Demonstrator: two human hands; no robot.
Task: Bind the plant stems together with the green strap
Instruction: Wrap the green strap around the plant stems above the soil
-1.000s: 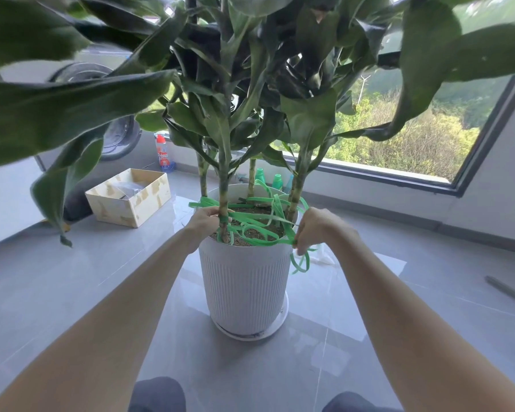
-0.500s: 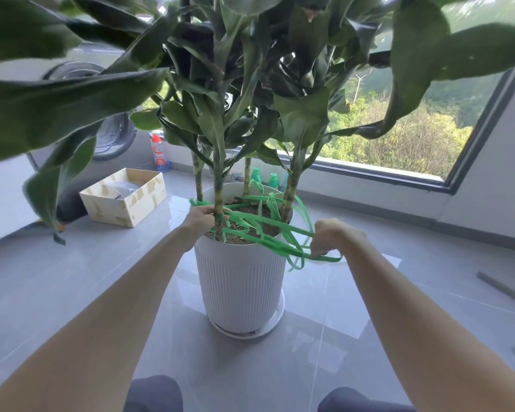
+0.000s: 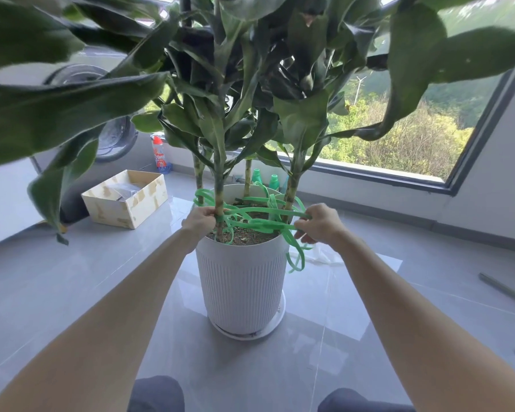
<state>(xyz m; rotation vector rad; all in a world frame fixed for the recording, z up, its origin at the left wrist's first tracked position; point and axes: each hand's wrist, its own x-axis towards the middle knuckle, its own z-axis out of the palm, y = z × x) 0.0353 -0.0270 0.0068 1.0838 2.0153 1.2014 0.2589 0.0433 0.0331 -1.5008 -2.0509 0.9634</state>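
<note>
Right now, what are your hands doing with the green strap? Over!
Left hand pinches green strap against the front stem. Right hand grips strap near the pot rim. Loops loose and tangled, nothing bound yet.

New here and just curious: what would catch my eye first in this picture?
A plant's broad dark leaves fill the top, above a white ribbed pot in the middle. Over its soil loops a bright green strap; the left hand grips it at the front stem, the right hand near the pot's right rim.
</note>
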